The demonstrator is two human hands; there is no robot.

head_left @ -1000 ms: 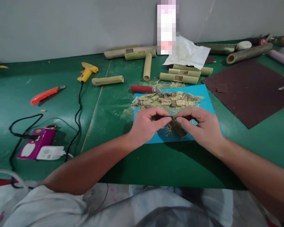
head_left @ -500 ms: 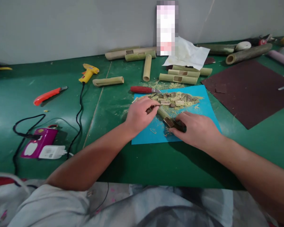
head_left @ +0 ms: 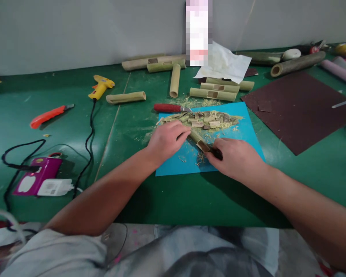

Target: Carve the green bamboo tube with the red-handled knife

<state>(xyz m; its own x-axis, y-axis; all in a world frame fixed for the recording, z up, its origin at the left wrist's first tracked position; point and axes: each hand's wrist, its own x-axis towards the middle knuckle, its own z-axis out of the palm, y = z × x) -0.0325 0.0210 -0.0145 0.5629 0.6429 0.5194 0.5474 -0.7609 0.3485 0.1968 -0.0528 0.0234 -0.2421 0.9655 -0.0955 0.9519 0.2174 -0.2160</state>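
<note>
Both hands pin one short bamboo piece point(head_left: 200, 141) flat on the blue mat point(head_left: 242, 134): the left hand point(head_left: 165, 141) closes on its far end, the right hand point(head_left: 237, 157) on its near end. Judging by the heap of cut chips point(head_left: 207, 119) at twelve o'clock and several notched tubes point(head_left: 212, 94) beyond, much carving is done; this piece shows one notch.

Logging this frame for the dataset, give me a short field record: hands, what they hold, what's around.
left hand: grips the far end of a bamboo piece
right hand: closed on its near end
surface: blue mat on a green table
on mat: pile of bamboo chips
nearby: red-handled knife, glue gun, orange cutter
</note>
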